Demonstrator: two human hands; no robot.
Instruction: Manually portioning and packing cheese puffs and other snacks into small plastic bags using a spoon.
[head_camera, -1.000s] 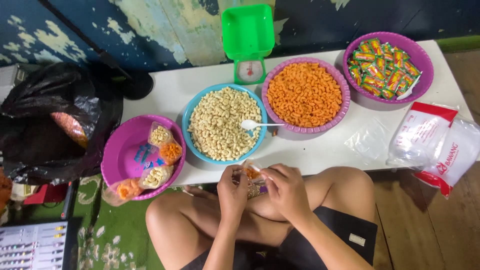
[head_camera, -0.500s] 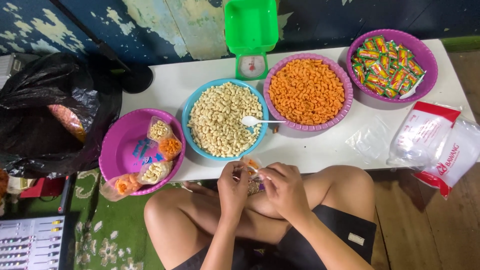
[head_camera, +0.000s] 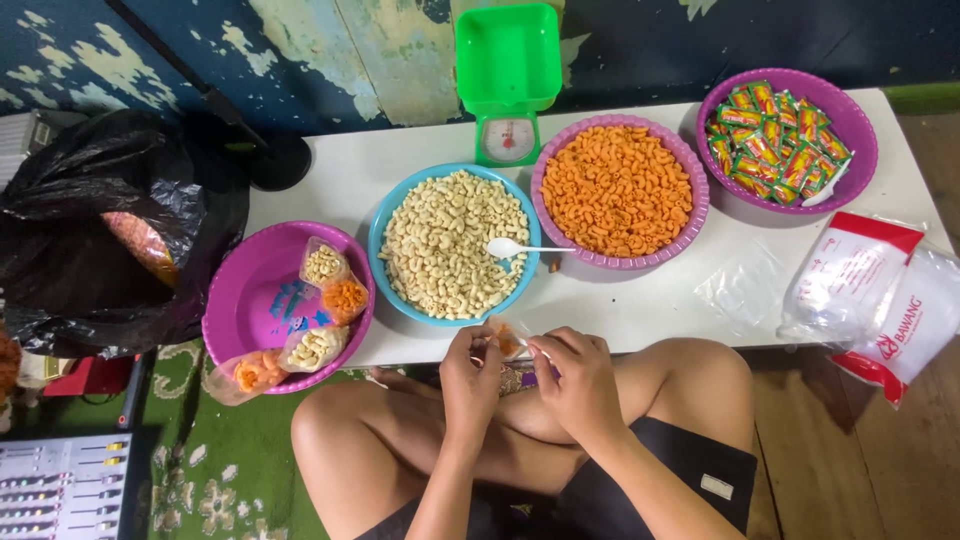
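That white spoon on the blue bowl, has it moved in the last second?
No. The white spoon lies as before, across the blue bowl rim, handle toward the orange-snack bowl.

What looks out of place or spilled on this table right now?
One small filled snack bag hangs over the front rim of the left purple basin, partly outside it, unlike the bags lying inside. A loose snack piece lies on the white table between the blue and purple bowls. Nothing else stands out.
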